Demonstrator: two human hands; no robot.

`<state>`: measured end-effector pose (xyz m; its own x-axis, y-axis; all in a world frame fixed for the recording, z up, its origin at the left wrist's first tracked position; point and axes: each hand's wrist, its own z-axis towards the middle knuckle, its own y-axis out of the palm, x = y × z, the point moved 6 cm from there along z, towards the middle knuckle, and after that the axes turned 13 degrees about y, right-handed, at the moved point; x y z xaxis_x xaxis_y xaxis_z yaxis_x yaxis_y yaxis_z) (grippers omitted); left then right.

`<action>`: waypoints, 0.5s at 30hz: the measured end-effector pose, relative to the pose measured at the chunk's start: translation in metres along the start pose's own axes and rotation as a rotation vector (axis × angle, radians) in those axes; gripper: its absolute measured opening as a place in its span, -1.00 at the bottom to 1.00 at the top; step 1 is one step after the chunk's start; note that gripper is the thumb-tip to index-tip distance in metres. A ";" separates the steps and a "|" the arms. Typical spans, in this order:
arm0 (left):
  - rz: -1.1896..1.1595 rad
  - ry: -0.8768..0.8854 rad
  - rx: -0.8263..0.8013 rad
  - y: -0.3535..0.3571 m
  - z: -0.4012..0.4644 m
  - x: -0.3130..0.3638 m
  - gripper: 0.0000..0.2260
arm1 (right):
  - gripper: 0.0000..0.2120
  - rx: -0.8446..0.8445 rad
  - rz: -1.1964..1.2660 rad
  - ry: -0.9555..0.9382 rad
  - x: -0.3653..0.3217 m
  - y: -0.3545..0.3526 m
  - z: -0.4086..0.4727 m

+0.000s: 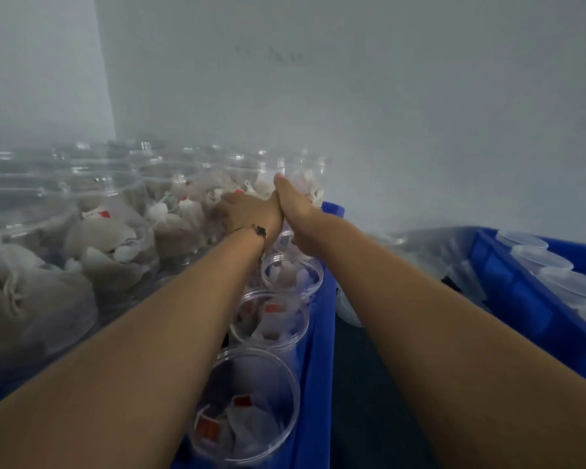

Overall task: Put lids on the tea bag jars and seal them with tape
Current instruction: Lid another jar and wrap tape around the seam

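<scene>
Jars: your open clear jars [274,316] hold tea bags, in a blue crate [318,333].
Lids: stacked in right crate [521,289].
Fingers: both hands, left hand [247,211] and right hand [293,201], reach the far jar [305,184]; grip hidden, cannot tell.

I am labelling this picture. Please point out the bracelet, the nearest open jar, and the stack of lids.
bracelet [258,230]: head view, dark charm at the left wrist.
nearest open jar [286,374]: head view, right part of rim.
stack of lids [555,262]: head view, one lid's top.

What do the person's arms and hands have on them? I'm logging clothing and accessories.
Both forearms are bare, with no sleeves or gloves in view. The left hand has a thin dark bracelet with a small charm at the wrist. The right hand wears nothing visible.
</scene>
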<state>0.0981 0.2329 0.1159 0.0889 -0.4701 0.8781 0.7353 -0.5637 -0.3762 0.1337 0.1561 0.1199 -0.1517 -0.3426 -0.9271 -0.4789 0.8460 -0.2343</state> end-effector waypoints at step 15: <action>-0.028 0.108 0.131 0.012 -0.011 0.008 -0.15 | -0.36 -0.254 0.464 0.017 0.012 -0.002 0.007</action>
<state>0.1001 0.2150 0.1156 -0.0006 -0.5299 0.8481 0.8181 -0.4880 -0.3043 0.1394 0.1533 0.1077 -0.4106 0.0356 -0.9111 -0.5521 0.7856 0.2795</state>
